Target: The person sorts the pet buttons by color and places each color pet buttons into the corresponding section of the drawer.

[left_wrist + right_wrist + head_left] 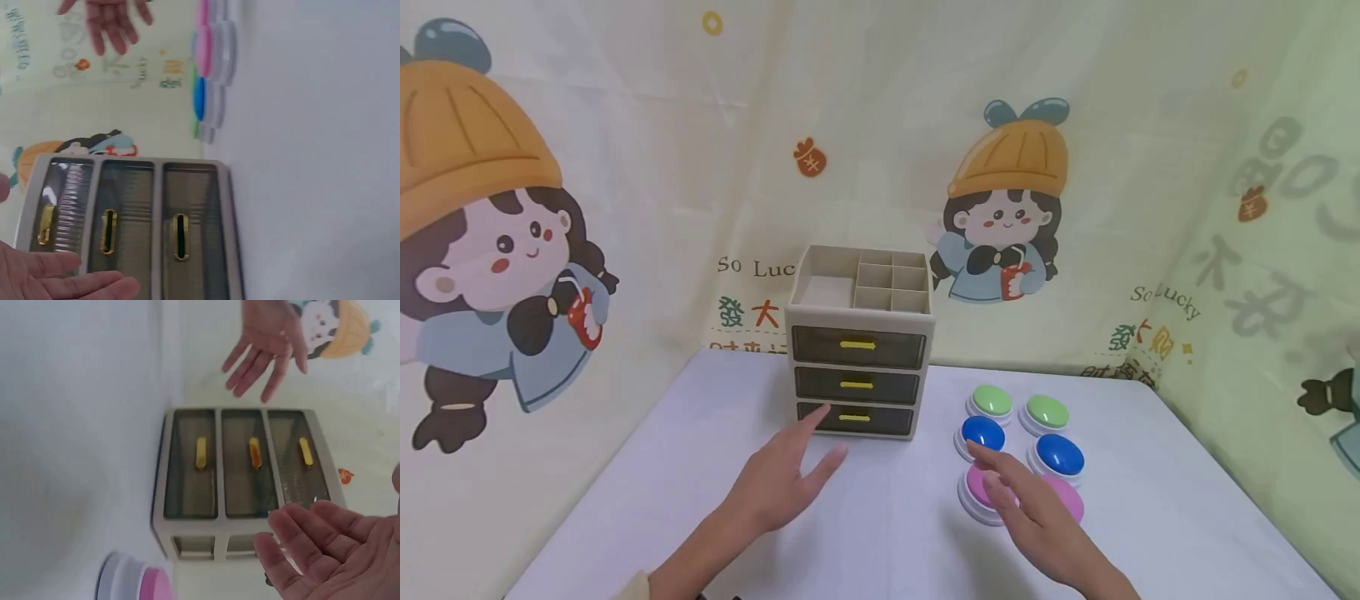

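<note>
My left hand (780, 483) hovers above the table in front of a beige organizer (861, 312), fingers extended and holding nothing. Three dark see-through drawers with yellow handles (857, 344) fill the organizer's front, all pushed in. Over the pink push buttons (977, 492) on the right is my right hand (1037, 525), fingers fairly straight and grasping nothing; it partly hides them. Farther back stand two blue buttons (1060, 454) and two green buttons (992, 400). In the right wrist view, the right palm (337, 550) shows bare; the left wrist view catches the left fingers (81, 284) beside the drawers.
The white table (880, 517) meets a cartoon-printed curtain (865, 100) behind and at both sides. Open compartments (891, 279) top the organizer. The buttons stand in two columns to its right.
</note>
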Tool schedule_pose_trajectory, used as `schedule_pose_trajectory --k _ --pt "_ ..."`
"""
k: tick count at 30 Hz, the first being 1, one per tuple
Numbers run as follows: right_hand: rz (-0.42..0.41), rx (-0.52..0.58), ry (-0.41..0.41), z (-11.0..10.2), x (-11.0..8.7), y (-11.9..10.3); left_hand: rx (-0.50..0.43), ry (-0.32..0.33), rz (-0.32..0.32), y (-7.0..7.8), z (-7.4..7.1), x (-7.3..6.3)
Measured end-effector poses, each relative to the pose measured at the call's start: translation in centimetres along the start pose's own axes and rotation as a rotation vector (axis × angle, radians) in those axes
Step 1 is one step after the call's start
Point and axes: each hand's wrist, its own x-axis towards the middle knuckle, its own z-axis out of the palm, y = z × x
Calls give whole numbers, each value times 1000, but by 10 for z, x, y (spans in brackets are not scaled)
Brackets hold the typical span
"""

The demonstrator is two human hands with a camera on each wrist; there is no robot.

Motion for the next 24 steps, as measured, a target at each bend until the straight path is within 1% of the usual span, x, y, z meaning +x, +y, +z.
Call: schedule_pose_trajectory --k 2,3,5,6,8,13,15,17,18,20,22,24 --pt "50 198 -51 -3 2 -4 -129 22 -38 0 -6 3" --pt "68 279 -74 -5 3 -6 -189 30 -50 1 -10 5" --pt "110 405 -107 -8 5 -8 -283 52 -57 0 -16 7" --pt "123 437 -114 -8 6 -9 -316 62 -60 0 -20 9" --pt "149 459 -123 -9 6 -10 -340 93 -51 -2 -26 14" --pt "129 466 -129 -7 4 -11 -339 212 -11 -9 -44 29" --pt "142 495 -144 -6 3 -11 -346 263 8 -11 -51 35" --pt "157 520 -170 -6 4 -12 -363 301 24 -13 -57 40" --pt "154 528 -186 -6 3 -12 -364 313 29 -14 -60 42" --pt "133 511 -213 -7 3 -13 -366 323 42 -15 -64 46" --pt "111 466 -217 -6 1 -15 -364 321 50 -16 -66 47" --pt "93 378 -194 -4 -2 -18 -337 326 66 -18 -66 49"
